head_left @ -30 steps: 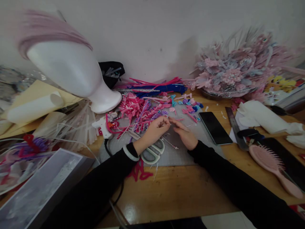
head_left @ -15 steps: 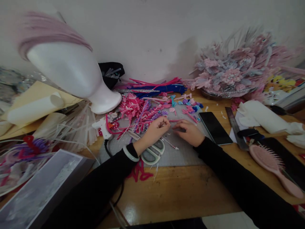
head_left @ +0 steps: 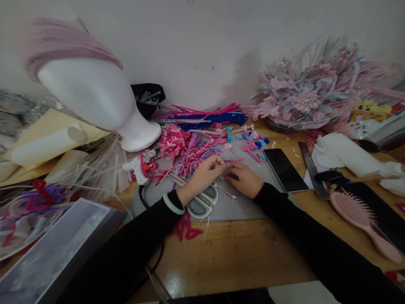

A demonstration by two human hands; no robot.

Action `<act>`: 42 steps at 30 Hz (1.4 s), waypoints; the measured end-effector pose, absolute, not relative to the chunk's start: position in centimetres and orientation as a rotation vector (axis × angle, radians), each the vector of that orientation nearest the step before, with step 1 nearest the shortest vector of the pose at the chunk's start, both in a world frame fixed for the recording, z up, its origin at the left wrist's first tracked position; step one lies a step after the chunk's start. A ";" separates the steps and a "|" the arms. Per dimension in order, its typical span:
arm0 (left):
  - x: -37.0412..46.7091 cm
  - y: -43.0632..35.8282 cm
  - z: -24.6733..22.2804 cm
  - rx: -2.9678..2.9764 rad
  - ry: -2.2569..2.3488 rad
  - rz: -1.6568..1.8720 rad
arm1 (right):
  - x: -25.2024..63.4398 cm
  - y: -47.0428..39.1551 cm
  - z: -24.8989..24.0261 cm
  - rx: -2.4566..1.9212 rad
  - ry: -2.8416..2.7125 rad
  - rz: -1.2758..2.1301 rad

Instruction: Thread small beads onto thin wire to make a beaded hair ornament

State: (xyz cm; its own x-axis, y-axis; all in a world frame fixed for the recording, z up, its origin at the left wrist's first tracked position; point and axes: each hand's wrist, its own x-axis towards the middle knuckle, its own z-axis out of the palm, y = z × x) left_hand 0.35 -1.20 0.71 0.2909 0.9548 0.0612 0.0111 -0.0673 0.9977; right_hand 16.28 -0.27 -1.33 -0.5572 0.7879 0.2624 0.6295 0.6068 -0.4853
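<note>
White and grey scissors [head_left: 205, 202] lie on a grey mat [head_left: 253, 213] on the wood tabletop [head_left: 240, 253], partly under the left arm. Just past the scissors, the left hand [head_left: 207, 172] has its thumb and finger pressed together, and that grip seems to pinch a thin strand [head_left: 225, 165]. To the right of the scissors, the right hand [head_left: 245, 179] has bent fingers; I can't tell if its grip holds anything. A little string of beads [head_left: 229, 193] lies just right of the scissors, near both hands. Some bits look done: pink fuzzy pieces with white beads [head_left: 172, 145] sit behind the scissors, with small fuzzy shapes [head_left: 253, 135] behind and to the right. The strand looks only partly done to me. Long blue stems [head_left: 218, 118], farthest behind the scissors, look straight and not made into anything yet.
</note>
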 end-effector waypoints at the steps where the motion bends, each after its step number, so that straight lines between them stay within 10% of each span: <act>1: 0.3 -1.2 0.7 1.402 0.971 1.024 | 16.2 -0.3 -1.3 -1.116 -2.395 0.453; 29: 0.3 -1.0 0.2 1.436 0.964 1.006 | 15.9 -0.5 -0.9 -1.196 -2.537 0.321; 42: 0.4 -1.2 0.7 1.410 0.983 1.004 | 15.4 -0.6 0.4 -1.120 -0.873 1.674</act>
